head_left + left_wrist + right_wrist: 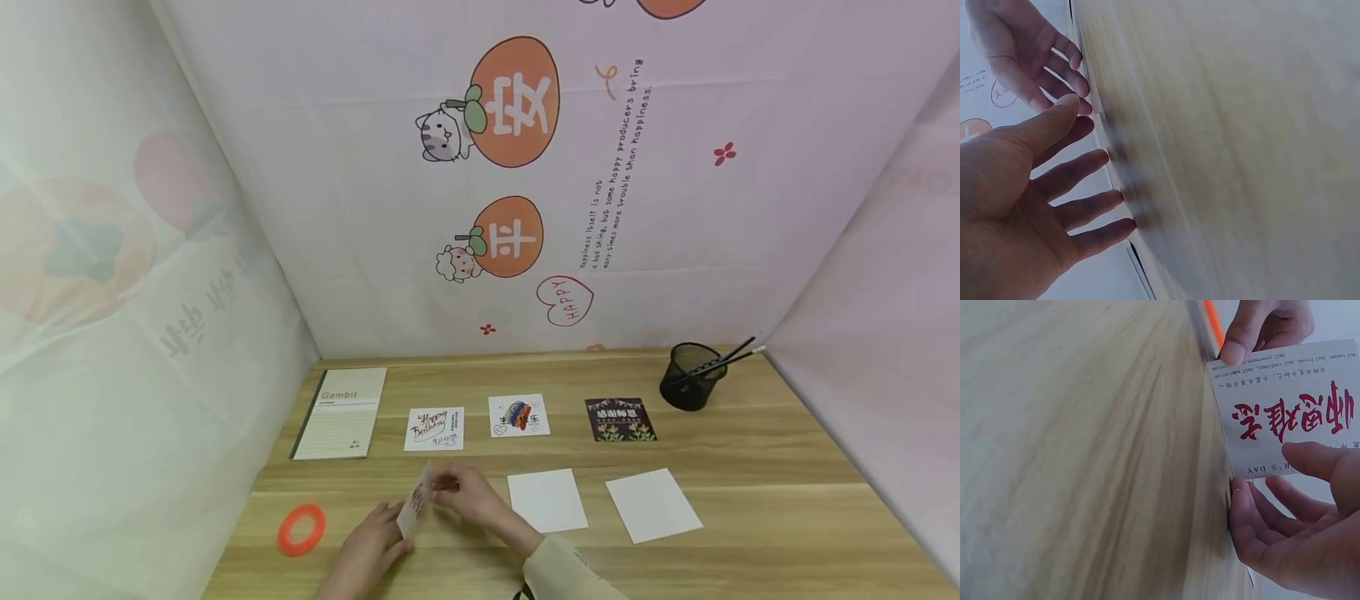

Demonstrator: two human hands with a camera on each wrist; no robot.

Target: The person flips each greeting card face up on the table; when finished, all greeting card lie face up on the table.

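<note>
A white card with red handwritten-style characters [414, 510] stands tilted on edge between the two hands in the head view. The left hand [370, 540] holds it by its lower left part, and the right wrist view shows that thumb pressing one corner of the card [1285, 406]. From the other side the right hand [470, 493] pinches the card, its thumb lying over the printed face. In the left wrist view the left hand [1035, 194] has its fingers spread close to the wooden surface, and the card does not show there.
An orange ring [302, 530] lies left of the hands, below a notebook [340, 414]. Behind them are a birthday card [434, 429], a colourful card [519, 415] and a dark card [621, 419]. Two blank white squares [547, 500] lie rightward; a mesh pen cup [692, 379] stands behind.
</note>
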